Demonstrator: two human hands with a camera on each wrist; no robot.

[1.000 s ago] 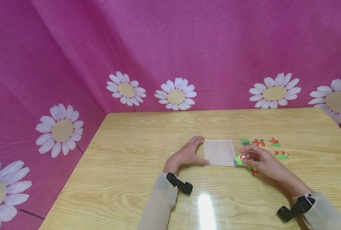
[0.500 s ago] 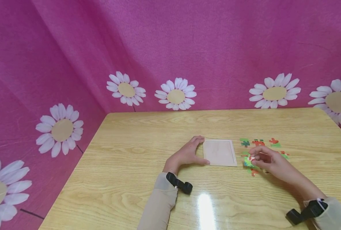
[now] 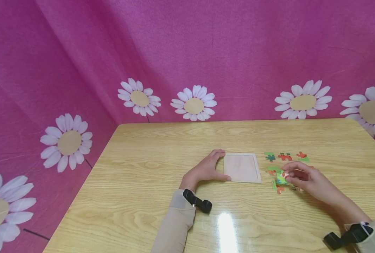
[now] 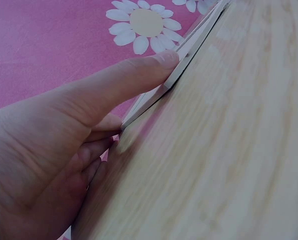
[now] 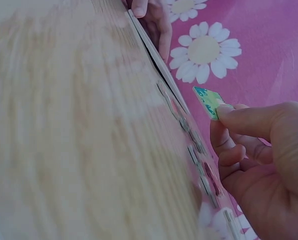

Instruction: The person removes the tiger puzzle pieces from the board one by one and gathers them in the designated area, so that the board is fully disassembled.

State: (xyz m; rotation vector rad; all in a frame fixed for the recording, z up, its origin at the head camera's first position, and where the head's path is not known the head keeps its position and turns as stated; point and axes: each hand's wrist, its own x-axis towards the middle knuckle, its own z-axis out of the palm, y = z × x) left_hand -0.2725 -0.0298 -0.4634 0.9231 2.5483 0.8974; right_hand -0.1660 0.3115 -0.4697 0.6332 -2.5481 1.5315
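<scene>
A square, pale wooden puzzle tray (image 3: 242,168) lies flat on the table with bare wood inside its raised rim. My left hand (image 3: 203,167) holds it at the left side, thumb on the near corner and fingertips at the far corner. In the left wrist view, the thumb (image 4: 139,72) lies along the tray's edge. Right of the tray, my right hand (image 3: 312,182) pinches a green puzzle piece (image 3: 281,178) with a red-and-white patch, above other pieces. The right wrist view shows this jigsaw piece (image 5: 207,101) tilted between thumb and fingers.
Several loose puzzle pieces lie right of the tray, among them a green one (image 3: 270,157), a red one (image 3: 285,157) and a red-and-green one (image 3: 302,156). The right hand partly hides others. Behind the wooden table (image 3: 162,147) hangs a pink curtain (image 3: 232,63) with daisies.
The right hand has moved rightward, away from the tray's near right corner, carrying the pinched puzzle piece over the loose pieces. The left hand and tray have stayed put.
</scene>
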